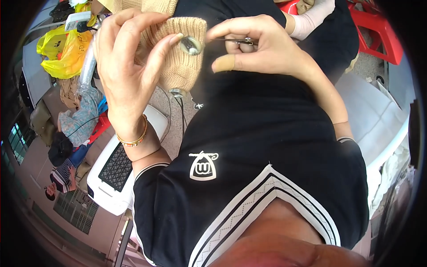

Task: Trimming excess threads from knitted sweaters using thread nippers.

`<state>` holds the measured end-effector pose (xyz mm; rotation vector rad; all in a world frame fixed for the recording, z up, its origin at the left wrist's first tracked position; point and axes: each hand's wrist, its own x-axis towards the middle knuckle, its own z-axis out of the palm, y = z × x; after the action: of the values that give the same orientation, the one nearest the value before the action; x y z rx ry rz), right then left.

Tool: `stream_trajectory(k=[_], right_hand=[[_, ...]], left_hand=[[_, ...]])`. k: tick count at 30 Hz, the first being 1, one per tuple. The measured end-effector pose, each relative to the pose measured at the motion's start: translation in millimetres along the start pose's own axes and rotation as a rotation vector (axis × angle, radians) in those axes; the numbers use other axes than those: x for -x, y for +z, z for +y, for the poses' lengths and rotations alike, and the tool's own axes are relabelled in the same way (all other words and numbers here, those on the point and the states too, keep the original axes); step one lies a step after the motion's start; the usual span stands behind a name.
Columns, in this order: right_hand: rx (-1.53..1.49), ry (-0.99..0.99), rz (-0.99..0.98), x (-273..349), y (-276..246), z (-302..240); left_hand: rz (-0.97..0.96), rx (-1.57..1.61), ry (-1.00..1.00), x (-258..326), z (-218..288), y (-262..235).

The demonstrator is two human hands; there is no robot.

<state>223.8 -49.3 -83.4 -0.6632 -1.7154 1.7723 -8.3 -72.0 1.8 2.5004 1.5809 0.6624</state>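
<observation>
My left hand (129, 58) pinches a beige ribbed knit piece (178, 69), its thumb tip touching a shiny round grey-green button (191, 45) on the ribbing. A second round button (177, 92) sits at the knit's lower edge. Just to the right, my right hand (271, 46) curls around a slim dark metal tool (244, 41), mostly hidden by the fingers. Its tip points left toward the button and stays slightly apart from the knit. A tan wrap (223, 63) covers the right thumb's end. More beige knit (144, 5) lies beyond the left fingers.
At the left stand a white box-shaped appliance with a black grille (116, 167) and yellow plastic bags (66, 51). Another person (64, 178) sits farther back there. A red plastic stool (380, 38) is at the upper right, a pale surface (369, 111) below it.
</observation>
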Motion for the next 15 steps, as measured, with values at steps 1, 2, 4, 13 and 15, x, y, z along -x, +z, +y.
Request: stream_trajectory(k=[1,2,4,13,15], right_hand=[[-0.021,0.000,0.004,-1.8,1.5,-1.4],[-0.008,-0.010,-0.027,-3.2,2.4,-5.8],[-0.024,-0.023,-0.042,-6.4,5.1,-5.6],[0.084,-0.451,0.193,-46.4,26.6,-40.5],[0.205,-0.677,0.332,-63.8,19.0,-34.4]], left_hand=[[0.005,-0.005,0.005,-0.8,0.6,-1.4],[-0.032,-0.026,-0.017,-1.2,2.1,-2.9],[-0.040,-0.034,0.005,-2.8,-0.8,-3.7],[0.819,0.550,0.018,-48.0,27.5,-57.6],[0.916,0.388,0.080,-59.8,17.7,-82.8]])
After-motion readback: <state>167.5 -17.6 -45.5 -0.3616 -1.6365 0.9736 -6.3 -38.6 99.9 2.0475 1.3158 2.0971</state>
